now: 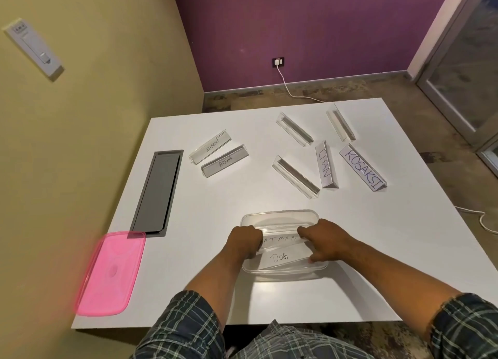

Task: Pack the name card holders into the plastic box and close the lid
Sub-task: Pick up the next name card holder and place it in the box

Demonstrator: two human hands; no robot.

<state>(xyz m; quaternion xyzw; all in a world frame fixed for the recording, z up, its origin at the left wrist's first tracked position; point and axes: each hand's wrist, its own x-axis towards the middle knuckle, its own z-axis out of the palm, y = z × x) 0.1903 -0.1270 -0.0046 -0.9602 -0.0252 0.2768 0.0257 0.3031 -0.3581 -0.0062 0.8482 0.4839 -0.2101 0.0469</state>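
Both hands in the clear plastic box (280,216), near table edge. Left hand (244,241) and right hand (322,240) have fingers curled on opposite ends of the BATMAN holder (280,240), which sits above the DOG holder (280,257) already inside.

Seven holders wait on the white table (377,237): ELEPHANT (211,145), ALPHA (225,161), CHAN (324,164), KOSAKSI (362,167) and three unlabelled.

Risks, as judged:
- BATMAN holder looks about as long as the box; set askew, it could jam and waste room.
- Loose stacking may ride above the rim, so the pink lid (109,272) will not seat.
- Lid overhangs the left table edge; a nudge could drop it.
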